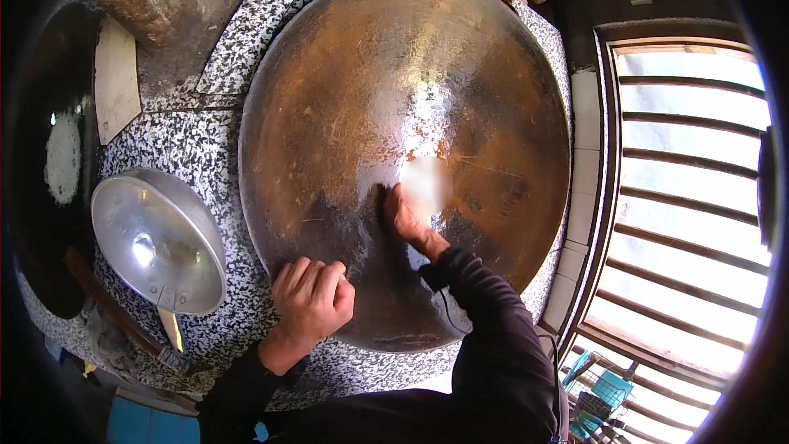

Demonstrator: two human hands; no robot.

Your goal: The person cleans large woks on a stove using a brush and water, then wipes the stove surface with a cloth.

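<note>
A very large iron wok (pixel 333 105) with brown, rust-toned patches and a bright sheen sits in a speckled terrazzo counter before me. My left hand (pixel 314 296) is curled into a fist over its near-left rim, and I see nothing held in it. Whether the fingers grip the rim is hidden. Down inside the wok, near its middle, my right hand (pixel 408 219) reaches in with a dark shadow beside it. A blurred pale patch covers the area by its fingertips, so I cannot tell what it holds or touches.
On the terrazzo counter (pixel 179 142) at left rests a metal ladle-like pan (pixel 160 246) with a riveted handle. A wooden-handled brush (pixel 117 311) lies beside it. Another dark wok (pixel 37 197) is farther left. A barred window (pixel 690 179) and a wire rack (pixel 601 394) stand at right.
</note>
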